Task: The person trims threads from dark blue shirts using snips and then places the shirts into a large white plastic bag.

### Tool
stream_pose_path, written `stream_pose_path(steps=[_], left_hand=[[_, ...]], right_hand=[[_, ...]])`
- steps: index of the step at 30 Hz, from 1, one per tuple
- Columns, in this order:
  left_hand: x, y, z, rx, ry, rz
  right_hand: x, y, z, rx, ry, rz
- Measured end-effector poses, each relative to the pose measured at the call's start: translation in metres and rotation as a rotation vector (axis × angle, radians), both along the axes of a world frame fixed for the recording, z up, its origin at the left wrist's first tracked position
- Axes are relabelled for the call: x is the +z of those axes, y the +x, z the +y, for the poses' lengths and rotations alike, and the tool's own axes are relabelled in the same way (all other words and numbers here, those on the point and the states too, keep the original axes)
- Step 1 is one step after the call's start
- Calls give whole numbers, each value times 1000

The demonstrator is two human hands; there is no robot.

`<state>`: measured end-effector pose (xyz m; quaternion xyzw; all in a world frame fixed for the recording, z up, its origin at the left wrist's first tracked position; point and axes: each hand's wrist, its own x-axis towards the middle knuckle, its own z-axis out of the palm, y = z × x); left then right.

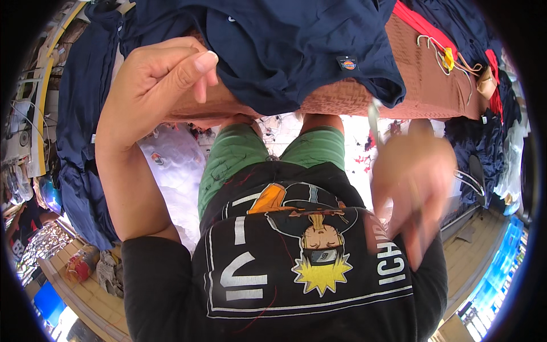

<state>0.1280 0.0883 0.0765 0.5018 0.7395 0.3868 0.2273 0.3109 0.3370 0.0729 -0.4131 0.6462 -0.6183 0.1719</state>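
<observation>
My left hand (165, 80) is raised at the near edge of a navy garment (273, 62). Its fingers are curled, with the thumb pressed against the index finger; anything pinched there is too small to make out. My right hand (413, 176) is off to the right of my lap and smeared by motion, so its fingers cannot be read. A narrow pale blurred object (374, 117) shows at its upper left; its kind is unclear. The navy garment lies spread over a brown patterned cloth (336, 98) and carries a small dark label (347, 64) near its lower right corner.
More navy cloth (82, 131) hangs at the left. White cords (439, 54) and a red strip (419, 21) lie at the far right of the brown cloth. Clear plastic wrapping (174, 165) sits beside my legs. A wooden bench (85, 290) runs behind me at the left.
</observation>
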Motion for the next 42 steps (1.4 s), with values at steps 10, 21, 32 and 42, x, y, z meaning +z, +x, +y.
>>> stream_pose_path(steps=[10, 21, 32, 42], left_hand=[[-102, 65, 29, 223, 208, 608], [-98, 9, 61, 456, 744, 449], [-87, 29, 65, 265, 390, -833], [-85, 43, 81, 267, 474, -556]], right_hand=[[69, 53, 11, 446, 70, 485], [-94, -38, 7, -1220, 646, 276], [-46, -15, 83, -1228, 307, -362], [-30, -24, 82, -1243, 751, 195]])
